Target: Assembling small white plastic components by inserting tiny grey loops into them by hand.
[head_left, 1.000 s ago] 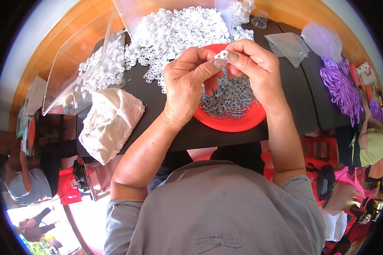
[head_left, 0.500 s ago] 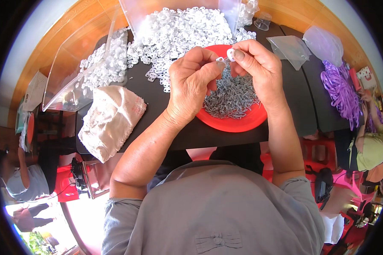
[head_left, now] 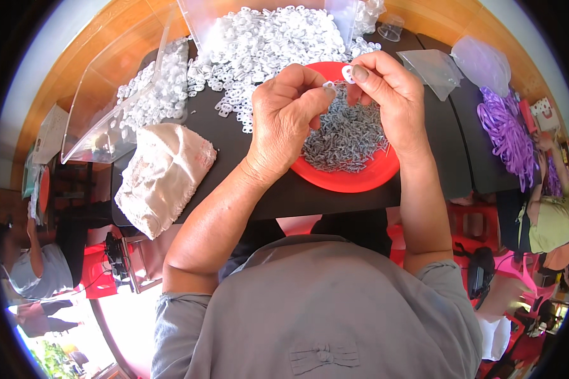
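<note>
- My left hand [head_left: 281, 114] is pinching, thumb against curled fingers, with a small white piece [head_left: 328, 84] poking out at the tips; most of it is hidden by my thumb.
- My right hand [head_left: 395, 101] pinches a white plastic tab [head_left: 348, 74] between thumb and forefinger, its pale face showing just left of my thumbnail.
- The two pieces are near each other with a narrow gap between, both held up above the far part of a red dish [head_left: 344, 184].
- Below and between my hands, that dish holds a pile of small grey screw-like pieces [head_left: 344, 145]; I can't make out their exact shape.
- Beyond my left hand spreads a big heap of white tabs [head_left: 272, 41], partly inside a clear plastic bin [head_left: 199, 19].
- Farther left of that hand lies a smaller heap of white tabs [head_left: 155, 91], seen partly through a tilted clear panel [head_left: 110, 69].
- Left of my left forearm, a folded cream cloth [head_left: 164, 177] rests at the edge of the dark table [head_left: 439, 158].
- Right of my right hand are a clear flat bag [head_left: 431, 71], a rumpled translucent bag [head_left: 480, 66] and, well apart, a tangle of purple strips [head_left: 507, 139].
</note>
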A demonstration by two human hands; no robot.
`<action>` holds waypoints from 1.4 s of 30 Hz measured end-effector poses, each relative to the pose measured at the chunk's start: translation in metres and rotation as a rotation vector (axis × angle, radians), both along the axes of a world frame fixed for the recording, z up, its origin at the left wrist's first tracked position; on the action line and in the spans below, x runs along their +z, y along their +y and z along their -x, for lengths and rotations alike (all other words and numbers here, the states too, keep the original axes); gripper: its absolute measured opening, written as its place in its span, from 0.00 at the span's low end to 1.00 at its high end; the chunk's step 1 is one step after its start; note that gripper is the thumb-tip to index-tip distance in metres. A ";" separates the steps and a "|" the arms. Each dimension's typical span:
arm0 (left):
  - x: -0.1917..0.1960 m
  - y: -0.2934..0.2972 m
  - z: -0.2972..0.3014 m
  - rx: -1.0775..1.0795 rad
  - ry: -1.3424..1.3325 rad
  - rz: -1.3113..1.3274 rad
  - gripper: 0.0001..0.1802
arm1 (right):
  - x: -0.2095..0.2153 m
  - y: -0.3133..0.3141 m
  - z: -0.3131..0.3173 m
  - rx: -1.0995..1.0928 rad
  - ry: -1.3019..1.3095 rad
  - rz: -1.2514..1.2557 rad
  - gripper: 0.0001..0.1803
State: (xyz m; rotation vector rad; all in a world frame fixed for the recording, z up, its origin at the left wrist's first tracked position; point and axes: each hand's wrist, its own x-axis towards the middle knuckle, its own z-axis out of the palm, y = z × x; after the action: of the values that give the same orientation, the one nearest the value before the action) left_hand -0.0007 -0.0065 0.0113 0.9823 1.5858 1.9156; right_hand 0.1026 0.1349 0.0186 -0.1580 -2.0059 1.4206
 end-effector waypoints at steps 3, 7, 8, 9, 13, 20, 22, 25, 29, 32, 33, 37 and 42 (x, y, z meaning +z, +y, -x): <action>-0.001 0.001 -0.001 -0.013 -0.026 -0.017 0.06 | -0.002 -0.002 0.001 -0.014 -0.005 -0.015 0.08; 0.000 0.001 -0.001 -0.014 -0.050 0.008 0.06 | -0.003 -0.005 0.004 0.083 0.052 0.089 0.07; -0.001 0.001 -0.001 -0.024 -0.073 0.009 0.06 | -0.002 -0.005 0.004 0.081 0.079 0.118 0.06; 0.000 0.001 -0.001 -0.024 -0.073 0.009 0.06 | -0.002 -0.005 0.004 0.081 0.079 0.117 0.06; 0.002 0.001 -0.001 -0.006 -0.104 -0.010 0.07 | 0.000 -0.003 0.001 0.016 0.059 0.047 0.06; 0.000 0.002 0.000 0.012 -0.067 -0.027 0.07 | 0.001 -0.003 0.001 0.037 -0.083 -0.052 0.10; -0.001 0.003 -0.001 0.018 -0.055 -0.028 0.07 | -0.001 -0.002 0.002 0.043 -0.070 -0.081 0.10; -0.002 0.004 -0.002 0.013 -0.026 -0.028 0.07 | -0.003 0.002 0.002 0.041 -0.064 -0.136 0.11; 0.000 0.004 -0.003 -0.016 -0.031 -0.020 0.07 | -0.006 0.006 0.001 0.039 -0.054 -0.164 0.10; 0.000 0.005 -0.003 -0.004 -0.021 0.005 0.07 | -0.007 0.005 0.000 0.015 -0.058 -0.161 0.09; -0.001 0.005 -0.003 -0.002 -0.021 0.006 0.07 | -0.008 0.003 0.001 0.017 -0.058 -0.161 0.09; -0.007 0.006 -0.002 0.018 -0.026 -0.013 0.07 | -0.013 -0.003 0.005 -0.023 -0.002 -0.207 0.06; -0.010 0.006 -0.003 0.039 -0.090 -0.010 0.07 | -0.022 -0.007 0.013 -0.078 0.110 -0.317 0.04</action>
State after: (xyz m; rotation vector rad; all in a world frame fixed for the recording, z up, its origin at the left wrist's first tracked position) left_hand 0.0021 0.0000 0.0011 0.8626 1.5566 1.9676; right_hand 0.0892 0.1283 -0.0031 -0.0178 -2.0783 1.0243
